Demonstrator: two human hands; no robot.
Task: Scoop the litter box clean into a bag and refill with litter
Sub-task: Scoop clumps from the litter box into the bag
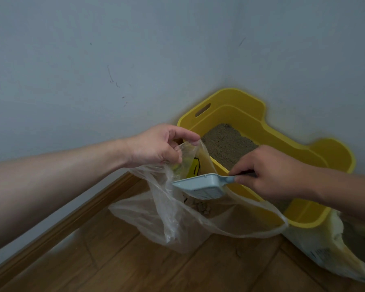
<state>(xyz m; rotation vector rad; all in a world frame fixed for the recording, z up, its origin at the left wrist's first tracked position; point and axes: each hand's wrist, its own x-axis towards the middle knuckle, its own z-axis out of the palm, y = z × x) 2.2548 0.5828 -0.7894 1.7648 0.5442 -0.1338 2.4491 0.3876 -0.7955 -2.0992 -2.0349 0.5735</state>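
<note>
Head view: your left hand [156, 145] pinches the clear plastic bag [177, 220] open, your right hand [270, 169] grips the grey litter scoop [200, 186]; tip it fully inside the mouth so the clumps fall clear of the floor [135, 266].

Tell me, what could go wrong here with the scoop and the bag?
1. The left hand pinches only one edge of the thin bag, so the mouth could sag shut and clumps might land on the floor.
2. The right hand tips the scoop right at the bag's rim; a small wobble could spill litter outside.
3. The scoop's edge might snag or tear the thin plastic.
</note>
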